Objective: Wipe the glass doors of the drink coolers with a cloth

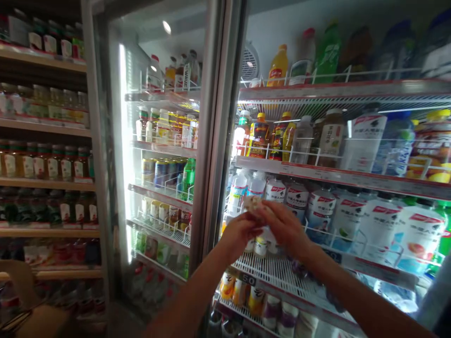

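Observation:
Both hands come together before the drinks fridge's right section, at the height of a shelf of clear bottles. Between them is a small, crumpled, whitish-beige wad (252, 204), like a cloth or tissue; its exact kind is blurred. My left hand (241, 231) is closed with the wad at its fingertips. From the right, my right hand (284, 229) bends its fingers over the same wad and touches it. Just behind the hands stand clear bottles (237, 190) with blue-and-white labels. Parts of the fingers overlap, and their undersides are hidden.
A wire shelf (271, 270) runs below the hands, with orange-labelled cans (241, 293) beneath. Large labelled water bottles (382, 220) line the right. A metal door frame (214, 117) stands left of the hands, beside a glass door (158, 155). Wooden shelves (45, 183) of bottles fill the far left.

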`<move>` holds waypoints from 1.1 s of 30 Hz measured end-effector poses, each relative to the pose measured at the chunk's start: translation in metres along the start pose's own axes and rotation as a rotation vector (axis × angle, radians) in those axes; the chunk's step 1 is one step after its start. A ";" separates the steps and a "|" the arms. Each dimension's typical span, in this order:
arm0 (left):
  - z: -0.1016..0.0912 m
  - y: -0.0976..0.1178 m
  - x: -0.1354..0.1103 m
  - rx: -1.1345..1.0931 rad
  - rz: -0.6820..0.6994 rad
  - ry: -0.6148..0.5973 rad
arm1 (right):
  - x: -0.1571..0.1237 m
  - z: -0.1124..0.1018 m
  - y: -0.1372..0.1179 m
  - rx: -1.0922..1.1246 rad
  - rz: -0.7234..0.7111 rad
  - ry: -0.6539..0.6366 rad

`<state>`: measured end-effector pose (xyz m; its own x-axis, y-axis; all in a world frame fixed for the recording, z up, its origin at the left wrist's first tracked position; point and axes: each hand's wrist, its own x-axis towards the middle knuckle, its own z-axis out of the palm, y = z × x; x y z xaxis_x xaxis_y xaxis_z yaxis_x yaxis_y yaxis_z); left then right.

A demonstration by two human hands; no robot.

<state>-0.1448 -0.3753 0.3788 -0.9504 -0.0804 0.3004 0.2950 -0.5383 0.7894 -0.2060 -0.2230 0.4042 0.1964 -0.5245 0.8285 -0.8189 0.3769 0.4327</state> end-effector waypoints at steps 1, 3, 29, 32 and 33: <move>-0.005 0.009 0.005 0.115 0.086 0.025 | 0.017 -0.005 0.016 -0.074 0.027 0.058; -0.021 0.020 0.015 0.455 0.358 0.165 | 0.043 -0.010 0.042 -0.259 0.100 0.144; -0.123 -0.050 0.003 1.593 0.984 0.148 | -0.044 0.070 -0.050 -0.291 -0.300 -0.361; -0.122 -0.036 0.001 1.556 1.073 0.179 | -0.008 0.062 -0.022 -0.410 -0.146 -0.235; -0.122 -0.031 0.001 1.534 1.105 0.209 | 0.005 0.059 -0.012 -0.443 -0.076 -0.185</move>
<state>-0.1665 -0.4613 0.2893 -0.2625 0.0316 0.9644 0.4020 0.9122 0.0796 -0.2270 -0.2753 0.3818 0.1148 -0.6749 0.7289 -0.4899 0.5999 0.6326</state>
